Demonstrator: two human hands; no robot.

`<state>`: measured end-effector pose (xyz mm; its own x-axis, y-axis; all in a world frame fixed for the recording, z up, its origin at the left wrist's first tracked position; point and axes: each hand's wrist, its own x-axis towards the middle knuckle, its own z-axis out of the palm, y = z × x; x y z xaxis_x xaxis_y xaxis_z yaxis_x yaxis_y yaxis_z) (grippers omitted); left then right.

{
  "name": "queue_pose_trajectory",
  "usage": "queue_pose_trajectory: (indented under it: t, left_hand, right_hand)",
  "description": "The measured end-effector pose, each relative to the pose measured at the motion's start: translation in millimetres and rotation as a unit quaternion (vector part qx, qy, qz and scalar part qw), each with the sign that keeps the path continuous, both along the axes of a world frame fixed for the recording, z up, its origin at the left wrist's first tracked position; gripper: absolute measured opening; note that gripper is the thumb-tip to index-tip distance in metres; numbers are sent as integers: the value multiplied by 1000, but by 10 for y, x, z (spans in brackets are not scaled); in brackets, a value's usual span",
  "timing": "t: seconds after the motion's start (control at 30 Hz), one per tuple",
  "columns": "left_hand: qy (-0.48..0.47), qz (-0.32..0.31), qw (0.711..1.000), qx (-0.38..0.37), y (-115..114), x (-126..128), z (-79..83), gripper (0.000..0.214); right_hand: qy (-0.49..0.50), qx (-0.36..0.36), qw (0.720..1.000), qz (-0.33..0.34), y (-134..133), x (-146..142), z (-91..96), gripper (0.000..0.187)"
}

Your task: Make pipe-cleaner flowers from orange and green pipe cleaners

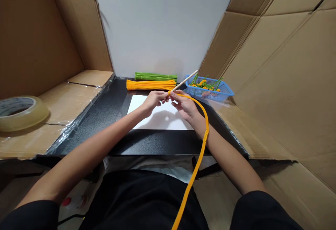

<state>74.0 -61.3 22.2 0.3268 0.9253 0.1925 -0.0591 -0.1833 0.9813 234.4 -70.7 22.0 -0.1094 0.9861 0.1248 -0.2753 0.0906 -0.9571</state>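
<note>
White sheet on black table

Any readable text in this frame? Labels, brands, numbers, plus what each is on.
None readable.
Tape roll: faint marks on the inner core, too blurred.
White thing below the table edge: red marks, too blurred.
Cardboard, white sheet, blue basket, orange pipe cleaner pinched by left hand and right hand: no print shows.

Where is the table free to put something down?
Free: the table left of the sheet, up to the cardboard, and the front strip. Crowded: the back, with bundles and basket; over the sheet, left hand and right hand hold a pipe cleaner.
</note>
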Motion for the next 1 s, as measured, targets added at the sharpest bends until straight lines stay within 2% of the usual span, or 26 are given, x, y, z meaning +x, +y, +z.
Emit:
queue_pose_trajectory:
  t: [0.1,0.2,0.37,0.57,0.67,0.87,1.0]
  left_hand:
    - [-45,-84,990,-107,2,-41,35,18]
    - [-63,-114,981,-141,11,-76,42,18]
    - [-83,-97,981,-143,38,-96,32,16]
    - [-54,-78,989,-114,32,-102,32,20]
    - [-55,-79,988,-121,16,-100,34,20]
    - [-69,-97,981,-152,3,-78,43,21]
    - [-40,-54,994,-91,13,-35,22,37]
  right_hand:
    - [8,2,1000,31,-8,22,16,37]
    - [8,-12,998,58,4,32,14,36]
    - [11,-25,996,81,46,42,3,33]
    - [9,-53,995,84,62,52,-4,25]
    - [14,-48,994,93,68,42,-28,26]
    - [10,-28,998,55,57,-5,-57,28]
    - [34,-5,999,27,54,-30,-74,31]
